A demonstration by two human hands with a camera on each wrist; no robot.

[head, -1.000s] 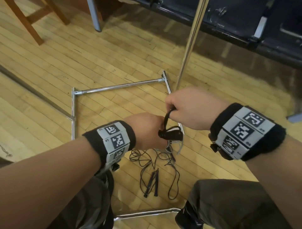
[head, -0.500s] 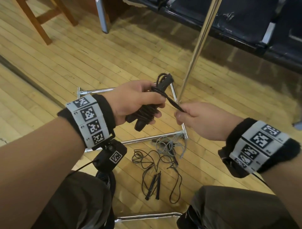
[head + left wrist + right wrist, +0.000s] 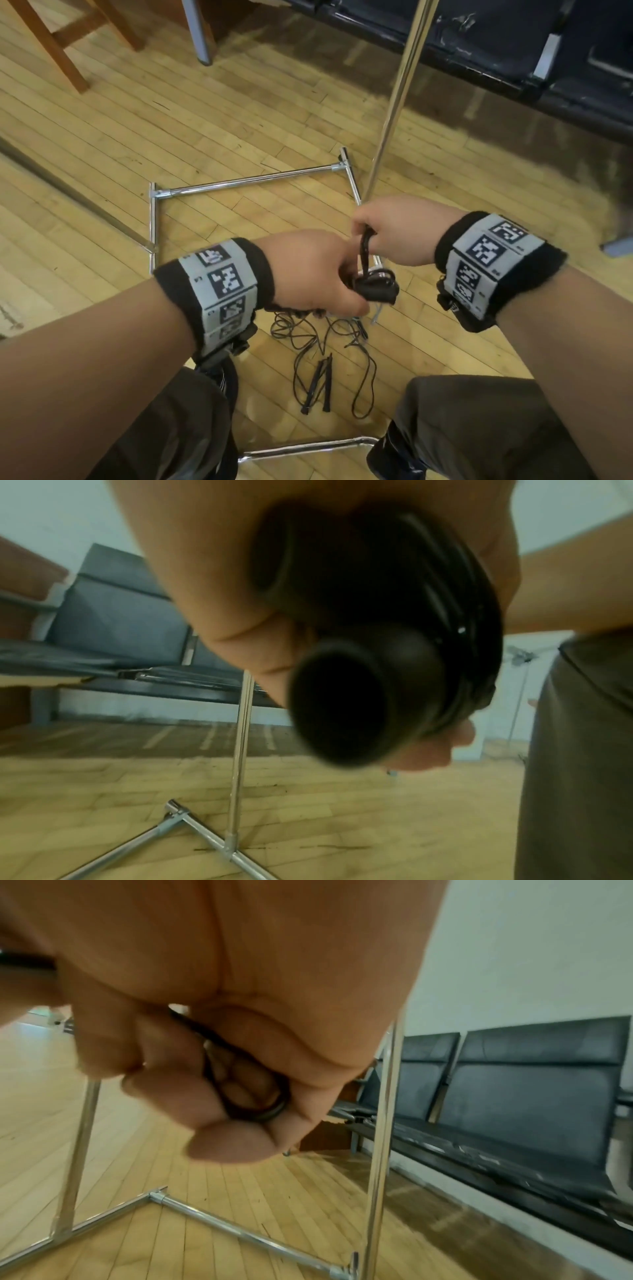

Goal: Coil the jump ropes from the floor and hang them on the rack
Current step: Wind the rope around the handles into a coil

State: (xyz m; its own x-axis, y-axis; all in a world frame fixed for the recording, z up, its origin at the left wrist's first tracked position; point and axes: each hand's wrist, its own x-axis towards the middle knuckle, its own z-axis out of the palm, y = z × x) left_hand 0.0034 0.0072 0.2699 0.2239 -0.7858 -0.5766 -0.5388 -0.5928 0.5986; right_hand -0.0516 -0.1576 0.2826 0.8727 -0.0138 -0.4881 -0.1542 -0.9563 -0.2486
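Observation:
My left hand [image 3: 318, 277] grips the black handles [image 3: 376, 289] of a jump rope with cord wound round them; the left wrist view shows a handle's round end [image 3: 346, 712] and cord turns [image 3: 455, 620] in my fist. My right hand [image 3: 387, 229] pinches a loop of the black cord [image 3: 365, 245] just above the handles; in the right wrist view that cord loop [image 3: 253, 1093] sits between my curled fingers. A second black jump rope [image 3: 323, 363] lies loose on the floor between my knees. The chrome rack's upright pole [image 3: 397, 99] rises just beyond my hands.
The rack's chrome base bars [image 3: 250, 180] frame the wooden floor around the loose rope. A pale cord [image 3: 376, 313] lies under my hands. Dark bench seats [image 3: 513, 58] run along the back right. Wooden chair legs [image 3: 58, 48] stand at the back left. My knees [image 3: 479, 428] are at the bottom.
Both hands came down and toward me with the rope. The left hand turned knuckles-up, and the right hand swung from beside the bundle to just above it, carrying the cord round the handles.

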